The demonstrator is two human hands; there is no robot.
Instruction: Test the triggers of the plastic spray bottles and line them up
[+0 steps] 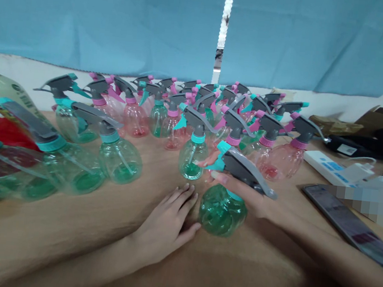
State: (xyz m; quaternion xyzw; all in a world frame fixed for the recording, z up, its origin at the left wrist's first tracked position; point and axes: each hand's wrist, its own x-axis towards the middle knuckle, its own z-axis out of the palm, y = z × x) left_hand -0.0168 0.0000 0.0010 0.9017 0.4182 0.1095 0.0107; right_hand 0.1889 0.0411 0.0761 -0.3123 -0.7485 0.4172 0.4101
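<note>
My right hand (241, 188) is wrapped round the neck of a green spray bottle (222, 215), just below its grey and turquoise trigger head. The bottle stands nearly upright in front of me. Palm down on the wooden table (151, 267), my left hand (170, 219) lies with its fingers stretched out and holds nothing. Its fingertips are close to the held bottle's left side. Right behind them stands another green spray bottle (193, 159). A further green spray bottle (120, 159) is to the left of my hands.
Several pink and green spray bottles crowd the back of the table, like the pink one (283, 157). More green ones (82, 168) stand at left near a large pale bottle (5, 92). A phone (350, 222) and a white power strip (332, 169) lie at right. Blue cloth (122, 22) hangs behind.
</note>
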